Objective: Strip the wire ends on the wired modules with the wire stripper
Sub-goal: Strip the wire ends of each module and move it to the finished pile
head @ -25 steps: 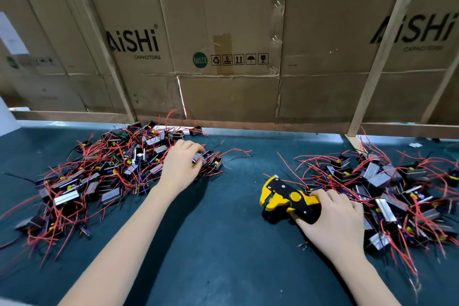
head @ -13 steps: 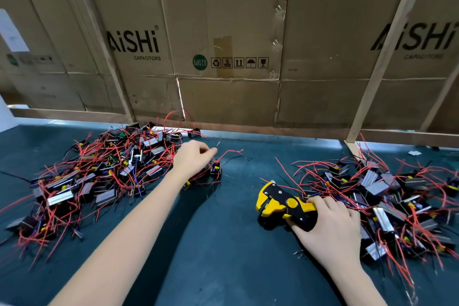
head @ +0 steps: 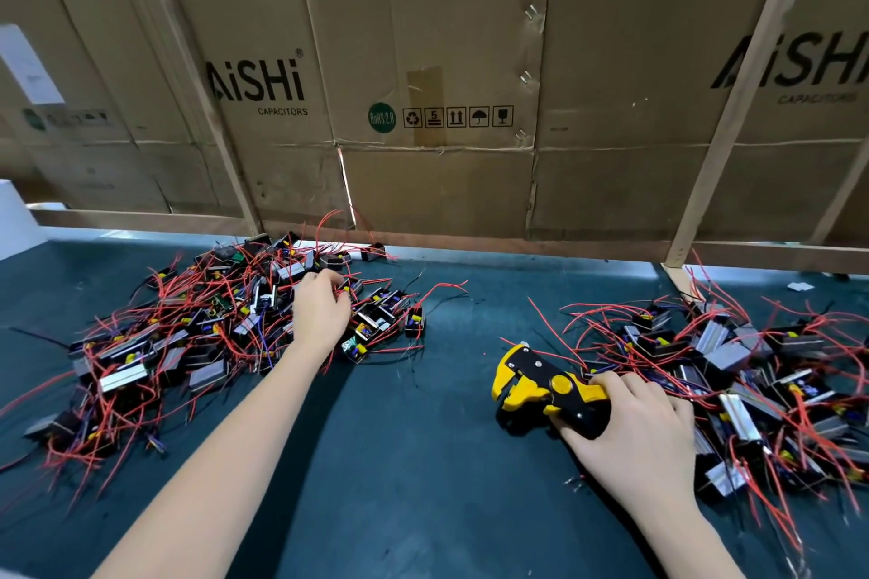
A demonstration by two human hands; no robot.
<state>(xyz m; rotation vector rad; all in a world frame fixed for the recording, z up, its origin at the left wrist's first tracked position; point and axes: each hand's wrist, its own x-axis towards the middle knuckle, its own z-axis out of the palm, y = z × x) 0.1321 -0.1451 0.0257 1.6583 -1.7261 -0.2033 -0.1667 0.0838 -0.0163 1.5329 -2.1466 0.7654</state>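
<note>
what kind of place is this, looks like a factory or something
Probably an electronics assembly bench in a small workshop: two piles of wired modules on a dark mat, a wire stripper under the right hand, and capacitor cartons stacked behind.

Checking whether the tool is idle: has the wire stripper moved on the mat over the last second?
No. The wire stripper lies in the right hand beside the right pile, as before.
</note>
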